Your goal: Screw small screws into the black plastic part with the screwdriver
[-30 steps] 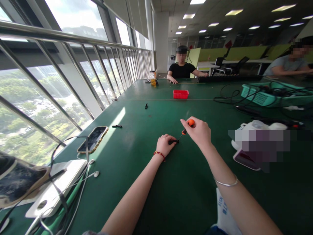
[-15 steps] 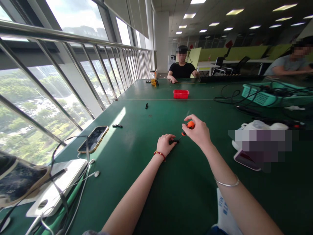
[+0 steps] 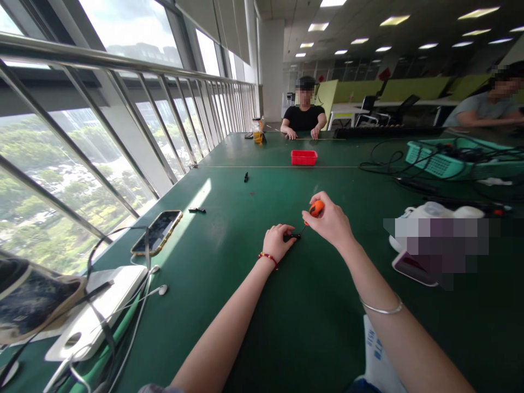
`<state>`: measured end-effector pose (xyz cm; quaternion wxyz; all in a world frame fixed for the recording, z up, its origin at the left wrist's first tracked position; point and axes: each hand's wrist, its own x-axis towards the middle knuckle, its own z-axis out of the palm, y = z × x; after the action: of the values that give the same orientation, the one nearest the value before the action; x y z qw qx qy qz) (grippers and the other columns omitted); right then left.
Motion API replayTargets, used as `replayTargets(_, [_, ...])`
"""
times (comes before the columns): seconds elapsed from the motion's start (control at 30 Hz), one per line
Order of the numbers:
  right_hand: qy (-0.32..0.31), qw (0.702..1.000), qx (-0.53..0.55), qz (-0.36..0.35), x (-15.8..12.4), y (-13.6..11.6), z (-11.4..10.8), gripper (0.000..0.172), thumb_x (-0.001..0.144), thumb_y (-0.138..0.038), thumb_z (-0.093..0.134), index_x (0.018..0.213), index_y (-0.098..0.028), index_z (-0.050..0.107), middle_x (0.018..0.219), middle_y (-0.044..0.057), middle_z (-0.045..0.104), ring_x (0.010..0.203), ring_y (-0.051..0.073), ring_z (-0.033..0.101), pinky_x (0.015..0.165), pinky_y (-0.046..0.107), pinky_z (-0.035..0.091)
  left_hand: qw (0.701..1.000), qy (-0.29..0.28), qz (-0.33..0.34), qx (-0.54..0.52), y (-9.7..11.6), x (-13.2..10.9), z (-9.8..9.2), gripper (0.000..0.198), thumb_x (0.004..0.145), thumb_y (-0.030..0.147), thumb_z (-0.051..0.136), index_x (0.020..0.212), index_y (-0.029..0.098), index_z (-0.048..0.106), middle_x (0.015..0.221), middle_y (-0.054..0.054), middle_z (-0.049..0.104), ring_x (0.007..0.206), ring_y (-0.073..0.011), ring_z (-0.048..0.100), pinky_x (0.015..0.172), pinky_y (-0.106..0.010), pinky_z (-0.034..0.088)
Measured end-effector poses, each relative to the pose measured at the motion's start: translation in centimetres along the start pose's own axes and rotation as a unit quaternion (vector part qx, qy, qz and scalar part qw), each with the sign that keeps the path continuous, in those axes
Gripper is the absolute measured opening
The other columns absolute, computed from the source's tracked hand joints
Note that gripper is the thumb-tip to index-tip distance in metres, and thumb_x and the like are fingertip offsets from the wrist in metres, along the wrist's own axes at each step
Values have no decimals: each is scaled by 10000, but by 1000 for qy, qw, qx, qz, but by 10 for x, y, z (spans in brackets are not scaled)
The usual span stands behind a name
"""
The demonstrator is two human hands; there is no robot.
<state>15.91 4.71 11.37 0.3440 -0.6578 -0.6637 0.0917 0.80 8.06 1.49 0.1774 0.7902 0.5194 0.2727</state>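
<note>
My left hand (image 3: 278, 242) rests on the green table, its thumb and fingers closed around a small black part (image 3: 292, 236) that lies flat. Above and to the right, my right hand (image 3: 329, 218) grips a screwdriver (image 3: 316, 208) by its orange and black handle. The tool slants down to the left, and its thin shaft meets or nearly meets the right end of the black part; contact is too small to make out. Two similar black pieces lie apart on the table, one (image 3: 197, 210) by the sunlit strip and another (image 3: 246, 177) farther back.
A red tray (image 3: 304, 158) stands toward the back. At left are a phone (image 3: 158, 233), a white box (image 3: 98, 316) and tangled earphone cords. On the right sit a teal basket (image 3: 434, 162) of cables and a white object, partly blurred. A person (image 3: 304, 117) sits opposite.
The screwdriver handle has turned and tilted slightly in my right hand, whose fingers have shifted around it. My left hand keeps its place. The person opposite has drawn one hand inward.
</note>
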Motion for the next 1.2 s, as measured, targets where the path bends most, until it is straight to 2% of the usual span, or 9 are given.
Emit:
replayTargets(0.13, [23, 999, -18, 24, 0, -1, 0, 333, 774, -579, 458, 800, -248, 482, 637, 3, 569, 628, 199, 547, 510, 260, 314, 1000, 0, 0, 0, 0, 0, 0, 232, 755, 224, 643, 986, 209, 646, 894, -4, 668, 872, -185, 569, 821, -325, 438])
replayTargets(0.3, [41, 999, -8, 11, 0, 0, 2, 194, 771, -430, 494, 828, -245, 490, 665, -6, 579, 619, 179, 548, 512, 250, 320, 1000, 1, 0, 1, 0, 0, 0, 235, 757, 237, 646, 990, 209, 645, 890, -6, 669, 885, -188, 575, 810, -319, 440])
replayTargets(0.4, [47, 999, -8, -5, 0, 1, 2, 236, 756, -428, 513, 896, -243, 477, 689, -13, 581, 603, 167, 545, 495, 237, 310, 1000, -1, 1, 3, 0, 0, 0, 237, 753, 237, 651, 988, 206, 647, 887, -7, 669, 891, -188, 580, 801, -314, 440])
replayTargets(0.6, [64, 997, -39, -1, 0, 3, 3, 374, 854, -536, 360, 692, -225, 490, 586, 8, 550, 561, 163, 527, 483, 247, 285, 1000, 2, -5, 2, 0, 0, -1, 235, 753, 237, 649, 986, 210, 653, 887, -5, 673, 892, -188, 582, 798, -314, 438])
replayTargets(0.73, [43, 999, -15, 1, 1, 3, -1, 156, 777, -376, 473, 859, -244, 490, 659, -10, 577, 577, 163, 540, 481, 238, 308, 1000, 2, -3, -1, -1, 0, 1, 240, 751, 239, 647, 989, 208, 655, 889, -2, 675, 890, -190, 582, 796, -321, 433])
replayTargets(0.83, [37, 999, -25, 4, 1, 4, -3, 236, 787, -460, 467, 886, -246, 472, 662, -11, 574, 579, 168, 542, 479, 241, 318, 1000, 4, -3, -1, -2, 1, 2, 249, 747, 243, 648, 993, 207, 656, 885, -1, 678, 881, -188, 581, 793, -320, 434])
replayTargets(0.97, [62, 996, -59, -3, 2, 5, 0, 353, 848, -541, 362, 749, -228, 492, 607, 11, 561, 566, 168, 541, 474, 245, 313, 1000, 5, -1, -4, -5, 3, 4, 249, 737, 241, 654, 984, 212, 659, 874, 4, 681, 871, -181, 580, 794, -307, 438])
replayTargets(1.1, [58, 997, -50, 2, 1, 5, -1, 173, 803, -397, 459, 874, -241, 487, 665, -1, 587, 583, 163, 544, 478, 241, 312, 1000, 4, 5, -5, -7, 4, 5, 238, 740, 254, 650, 973, 210, 664, 871, 6, 683, 857, -177, 585, 785, -306, 447])
replayTargets(1.2, [45, 998, -52, 6, 0, 3, -3, 220, 786, -427, 477, 913, -248, 467, 696, -4, 593, 602, 170, 547, 487, 245, 317, 1000, 5, 8, -4, -7, 4, 6, 242, 738, 264, 650, 974, 211, 667, 871, 5, 687, 859, -177, 592, 778, -302, 456])
